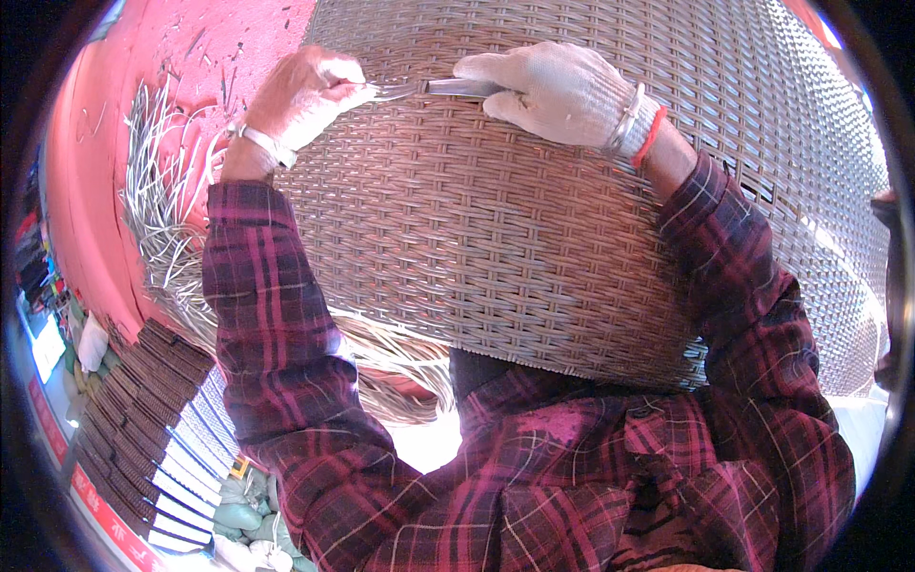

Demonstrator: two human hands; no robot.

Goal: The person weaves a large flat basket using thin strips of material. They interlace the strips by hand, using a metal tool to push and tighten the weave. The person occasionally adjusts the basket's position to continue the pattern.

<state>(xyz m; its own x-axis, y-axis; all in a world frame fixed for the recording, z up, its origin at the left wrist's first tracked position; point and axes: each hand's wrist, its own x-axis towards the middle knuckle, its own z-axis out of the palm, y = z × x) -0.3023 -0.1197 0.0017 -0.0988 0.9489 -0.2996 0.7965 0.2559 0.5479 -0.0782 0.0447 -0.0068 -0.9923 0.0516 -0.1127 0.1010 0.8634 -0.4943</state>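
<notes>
White characters point(120, 534) stand on a red strip point(107, 520) at the lower left — probably writing, though small and bent. None reads clearly.

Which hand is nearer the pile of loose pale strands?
Left. The left hand is to the right of the strand pile, near its upper end; the right hand is farther right, over the woven panel.

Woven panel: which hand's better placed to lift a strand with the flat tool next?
Likely the right hand: it holds the flat tool, tip pointing left over the woven panel. The left hand looks occupied, pinching a thin strip just left of that tip.
</notes>
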